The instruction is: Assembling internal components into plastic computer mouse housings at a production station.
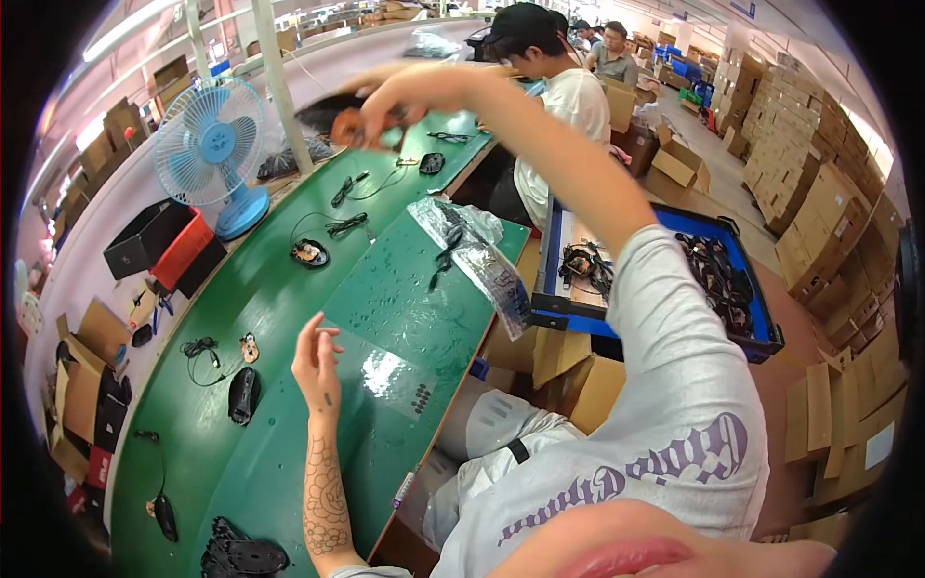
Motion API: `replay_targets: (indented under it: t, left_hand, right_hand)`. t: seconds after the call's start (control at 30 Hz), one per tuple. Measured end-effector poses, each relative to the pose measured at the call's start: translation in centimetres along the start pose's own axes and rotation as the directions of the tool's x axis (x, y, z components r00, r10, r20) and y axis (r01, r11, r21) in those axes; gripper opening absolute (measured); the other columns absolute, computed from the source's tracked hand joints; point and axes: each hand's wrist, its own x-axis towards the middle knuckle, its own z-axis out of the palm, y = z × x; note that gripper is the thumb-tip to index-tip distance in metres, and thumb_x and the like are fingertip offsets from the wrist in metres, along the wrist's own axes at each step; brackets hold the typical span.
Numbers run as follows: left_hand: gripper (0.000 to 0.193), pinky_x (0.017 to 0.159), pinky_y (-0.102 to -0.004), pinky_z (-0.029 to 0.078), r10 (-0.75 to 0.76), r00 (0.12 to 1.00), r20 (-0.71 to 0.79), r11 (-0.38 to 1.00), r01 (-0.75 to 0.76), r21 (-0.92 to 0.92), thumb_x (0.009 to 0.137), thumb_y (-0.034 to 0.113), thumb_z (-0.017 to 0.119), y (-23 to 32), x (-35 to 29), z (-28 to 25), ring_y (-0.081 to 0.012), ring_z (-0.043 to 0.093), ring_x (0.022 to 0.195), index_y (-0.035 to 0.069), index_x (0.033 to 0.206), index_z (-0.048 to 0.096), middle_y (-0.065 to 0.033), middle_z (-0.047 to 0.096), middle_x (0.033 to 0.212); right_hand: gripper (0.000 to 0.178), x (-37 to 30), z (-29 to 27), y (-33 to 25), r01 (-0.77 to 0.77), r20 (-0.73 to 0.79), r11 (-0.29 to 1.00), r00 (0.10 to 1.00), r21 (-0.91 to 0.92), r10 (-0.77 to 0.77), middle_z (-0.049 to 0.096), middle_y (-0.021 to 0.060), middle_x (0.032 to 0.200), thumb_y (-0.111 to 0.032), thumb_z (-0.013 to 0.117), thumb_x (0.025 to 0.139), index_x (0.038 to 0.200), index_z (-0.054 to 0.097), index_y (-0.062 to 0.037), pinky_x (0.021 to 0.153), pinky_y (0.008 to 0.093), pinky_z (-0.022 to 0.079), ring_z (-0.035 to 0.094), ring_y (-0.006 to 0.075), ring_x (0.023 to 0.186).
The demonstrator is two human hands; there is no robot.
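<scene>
My right arm reaches across to the far side of the green bench, and my right hand (390, 101) is closed on a dark mouse half with an orange-brown circuit board (353, 127), both smeared by motion. Over the near bench, my left hand (316, 361) is open, fingers apart and partly bent, holding nothing. Next to it lies a clear sheet (385, 371) with small black pads (421, 398). An opened mouse (310, 253) with its cable, a black mouse shell (245, 396) and a corded circuit board (251, 347) rest on the green belt (207, 308).
A blue fan (218, 143) and black and red bins (181, 252) line the far side. A clear plastic bag (472, 252) lies at the bench edge. Blue crates (761, 337) with cables stand right, near a person in white (578, 101). Black shells (241, 554) pile up near me.
</scene>
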Motion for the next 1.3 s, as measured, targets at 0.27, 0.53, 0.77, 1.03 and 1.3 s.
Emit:
replay_targets:
  t: [0.27, 0.53, 0.77, 1.03, 1.3]
  left_hand:
    - [0.051, 0.057, -0.0219, 0.048, -0.442, 0.886, -0.137, 0.846, 0.361, -0.393, 0.1, 0.03, 0.049, 1.8, 0.6, -4.7, -0.0147, 0.065, 0.078, 0.009, 0.146, 0.04, -0.0127, 0.066, 0.11]
    - [0.056, 0.056, -0.0219, 0.046, -0.495, 0.858, -0.137, 0.867, 0.478, -0.142, 0.093, 0.018, 0.064, -1.5, -4.3, -7.8, -0.0118, 0.059, 0.068, 0.007, 0.143, 0.043, -0.007, 0.062, 0.089]
    - [0.041, 0.053, -0.0233, 0.039, -0.389, 0.894, -0.223, 0.811, 0.447, 0.378, 0.092, 0.02, 0.064, -0.7, -5.7, -6.8, -0.0098, 0.05, 0.058, 0.007, 0.13, 0.054, -0.0002, 0.057, 0.073]
    - [0.023, 0.05, -0.0259, 0.04, -0.243, 0.958, -0.155, 0.623, 0.276, 0.732, 0.086, 0.025, 0.068, -0.8, -5.5, -5.9, -0.0125, 0.051, 0.053, 0.012, 0.104, 0.064, 0.0042, 0.054, 0.067]
    - [0.01, 0.05, -0.0254, 0.039, -0.087, 0.988, -0.131, 0.606, 0.157, 0.78, 0.084, 0.02, 0.068, -1.3, -5.3, -5.9, -0.0123, 0.05, 0.053, 0.016, 0.093, 0.066, 0.0049, 0.051, 0.066]
  right_hand:
    - [0.068, 7.7, 19.3, 9.9, -0.058, 0.524, 0.982, 0.851, 0.182, -0.047, 0.069, 0.012, 0.1, -0.015, 0.07, 0.07, 0.133, 0.052, 0.0023, 0.054, 0.0239, 0.045, 0.06, 0.0163, 0.068]
    - [0.072, 4.3, 30.2, 11.2, 0.047, 0.508, 0.998, 0.859, 0.051, -0.066, 0.069, 0.0173, 0.1, -0.007, 0.066, 0.068, 0.136, 0.045, 0.0046, 0.068, 0.0323, 0.053, 0.064, 0.0261, 0.079]
    - [0.073, 3.4, 31.6, 14.8, 0.328, 0.388, 0.942, 0.88, -0.074, -0.276, 0.057, 0.014, 0.133, -0.009, 0.068, 0.068, 0.139, 0.048, -0.0021, 0.098, 0.0362, 0.046, 0.053, 0.0296, 0.118]
    - [0.06, 2.7, 29.5, 17.6, 0.363, 0.348, 0.929, 0.863, 0.075, -0.366, 0.049, 0.0069, 0.144, -0.008, 0.071, 0.068, 0.126, 0.058, -0.01, 0.11, 0.0382, 0.039, 0.042, 0.0282, 0.131]
    - [0.025, 2.8, 28.2, 18.1, 0.574, 0.229, 0.818, 0.802, -0.04, -0.551, 0.055, 0.0064, 0.138, -0.002, 0.073, 0.068, 0.092, 0.07, -0.0093, 0.111, 0.0386, 0.038, 0.041, 0.0267, 0.132]
